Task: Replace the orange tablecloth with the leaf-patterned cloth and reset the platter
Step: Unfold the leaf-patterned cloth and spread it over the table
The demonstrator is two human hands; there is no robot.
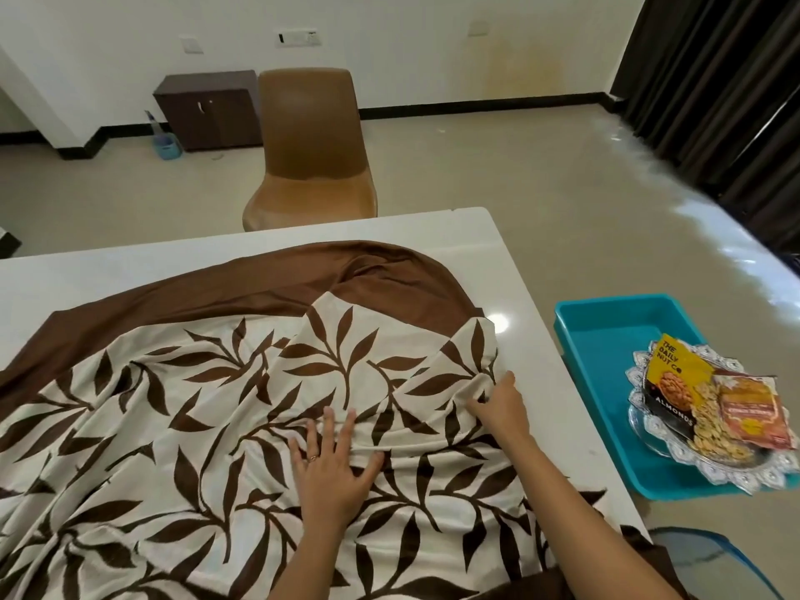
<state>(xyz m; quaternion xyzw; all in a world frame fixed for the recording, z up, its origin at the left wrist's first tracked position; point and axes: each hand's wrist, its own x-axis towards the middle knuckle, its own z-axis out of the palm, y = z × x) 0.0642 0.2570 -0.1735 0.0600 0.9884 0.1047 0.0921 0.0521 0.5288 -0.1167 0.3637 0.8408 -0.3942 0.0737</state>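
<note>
The leaf-patterned cloth (173, 404) is spread, with many wrinkles, over the white table (433, 236). It is seen to the left of both hands and under them, and its plain brown border lies beyond the fingertips, towards the far edge of the table.

The left hand (331, 469) is laid flat on the cloth with the palm down and the fingers straight and spread; nothing is gripped by it. A ring (313, 458) is worn on one finger.

Just to the right of it and a little further forward, the right hand (502, 409) is placed. Its fingers are curled and a raised fold of the cloth is pinched by them (the fold runs up and away from the hand).

To the right of the right hand, well apart from it, a blue tray (606, 322) is set on the bare part of the table. The silver platter (736, 478) is rested in the tray, at its near end, and two snack packets are carried on it: an almonds packet (669, 383) and an orange packet (749, 409).

A brown chair (311, 145) is seen beyond the hands, behind the table.
</note>
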